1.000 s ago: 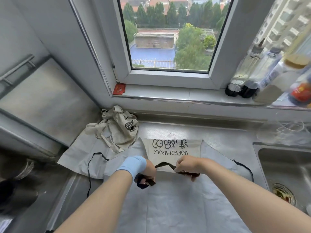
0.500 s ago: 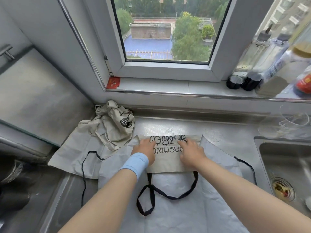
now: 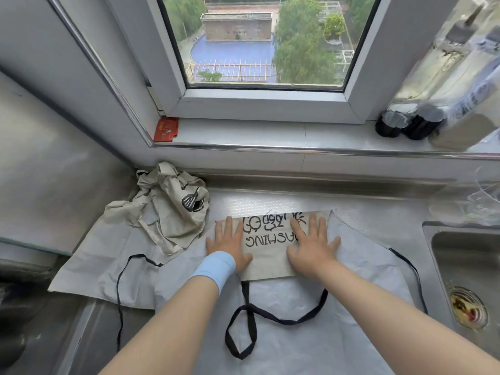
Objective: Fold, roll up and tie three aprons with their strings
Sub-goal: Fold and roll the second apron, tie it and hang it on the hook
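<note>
A pale grey apron (image 3: 311, 345) lies spread on the steel counter. Its beige bib (image 3: 267, 255), printed with black letters, is folded down onto it. My left hand (image 3: 228, 246) and my right hand (image 3: 311, 246) press flat on the bib with straight fingers, one at each side of the print. The black neck loop (image 3: 270, 318) lies loose on the apron below the bib. A second apron (image 3: 105, 269) lies flat at the left with a black string (image 3: 119, 301). A third, crumpled beige apron (image 3: 173, 209) sits on top of it.
A steel sink (image 3: 465, 266) with a drain strainer (image 3: 468, 307) is at the right. Bottles (image 3: 422, 120) stand on the window sill at the back right, a red card (image 3: 166, 129) at its left end. A steel panel (image 3: 54, 171) rises at the left.
Both hands let go of the black neck loop, which dropped onto the apron. They moved forward onto the folded bib and now press it flat with spread fingers.
</note>
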`<action>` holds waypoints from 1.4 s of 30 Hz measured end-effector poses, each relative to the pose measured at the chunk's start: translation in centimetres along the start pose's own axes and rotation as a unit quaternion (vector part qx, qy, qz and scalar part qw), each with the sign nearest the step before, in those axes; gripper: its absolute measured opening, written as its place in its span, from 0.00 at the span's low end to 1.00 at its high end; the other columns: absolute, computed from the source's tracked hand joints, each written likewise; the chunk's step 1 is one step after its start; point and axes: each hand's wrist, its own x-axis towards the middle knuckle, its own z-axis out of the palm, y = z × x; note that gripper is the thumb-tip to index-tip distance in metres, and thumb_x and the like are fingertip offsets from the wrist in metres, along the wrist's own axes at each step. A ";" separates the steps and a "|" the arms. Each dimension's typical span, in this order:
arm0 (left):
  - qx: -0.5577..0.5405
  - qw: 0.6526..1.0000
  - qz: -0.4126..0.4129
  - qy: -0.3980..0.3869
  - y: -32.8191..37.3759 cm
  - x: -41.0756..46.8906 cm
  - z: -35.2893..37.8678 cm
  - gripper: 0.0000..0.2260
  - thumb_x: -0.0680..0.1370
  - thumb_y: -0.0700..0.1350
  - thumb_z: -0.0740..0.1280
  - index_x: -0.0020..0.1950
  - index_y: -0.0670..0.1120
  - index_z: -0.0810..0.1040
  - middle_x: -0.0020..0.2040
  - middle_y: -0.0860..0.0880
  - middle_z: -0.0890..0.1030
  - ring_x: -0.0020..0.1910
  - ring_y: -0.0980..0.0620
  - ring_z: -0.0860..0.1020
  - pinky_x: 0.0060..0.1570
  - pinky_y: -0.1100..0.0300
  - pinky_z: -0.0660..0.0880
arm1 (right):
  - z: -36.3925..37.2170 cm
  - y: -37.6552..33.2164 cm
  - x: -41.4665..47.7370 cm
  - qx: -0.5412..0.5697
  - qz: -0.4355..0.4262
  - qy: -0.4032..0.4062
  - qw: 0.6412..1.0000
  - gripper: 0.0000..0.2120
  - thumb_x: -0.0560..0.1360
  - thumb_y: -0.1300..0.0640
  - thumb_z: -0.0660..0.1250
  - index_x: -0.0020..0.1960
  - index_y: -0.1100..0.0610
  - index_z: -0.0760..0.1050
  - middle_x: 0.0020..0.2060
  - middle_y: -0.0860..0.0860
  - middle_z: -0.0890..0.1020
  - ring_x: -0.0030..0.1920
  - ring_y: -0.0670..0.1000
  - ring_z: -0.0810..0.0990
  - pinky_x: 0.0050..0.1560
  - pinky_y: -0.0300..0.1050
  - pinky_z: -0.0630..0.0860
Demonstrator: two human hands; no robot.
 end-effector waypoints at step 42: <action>-0.432 0.872 -0.229 -0.012 -11.5 -17.2 5.8 0.23 0.68 0.50 0.68 0.60 0.43 0.71 0.57 0.44 0.79 0.53 0.43 0.79 0.50 0.56 0.77 | 8.3 -13.0 -16.3 0.038 -0.154 -0.062 0.985 0.21 0.80 0.43 0.57 0.70 0.48 0.71 0.65 0.50 0.73 0.66 0.53 0.73 0.64 0.48 0.71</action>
